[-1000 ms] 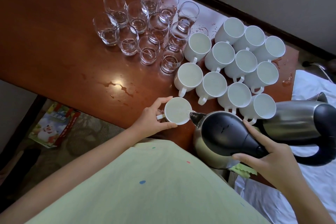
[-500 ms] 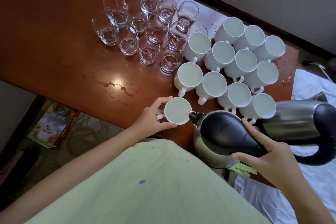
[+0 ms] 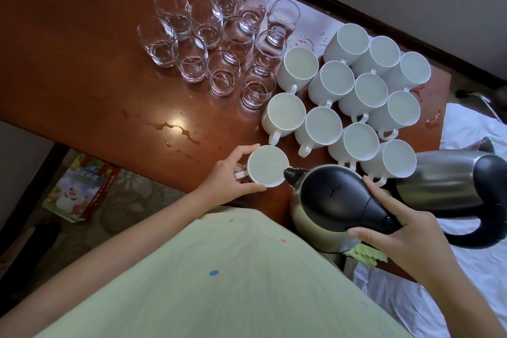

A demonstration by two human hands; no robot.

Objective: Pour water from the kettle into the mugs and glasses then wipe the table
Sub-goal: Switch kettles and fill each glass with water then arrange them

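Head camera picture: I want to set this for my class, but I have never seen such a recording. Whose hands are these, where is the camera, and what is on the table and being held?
There is no machine here: a person wears one wide-angle camera on the head, looking forward and down, so you see their own two hands. The left hand grips a white mug near the table's front edge. The right hand holds a steel kettle with a black lid, tilted so its spout is at the mug's rim. Behind stand a cluster of white mugs and a group of clear glasses with some water in them. Spilled water shines on the wood. A second kettle lies at the right.
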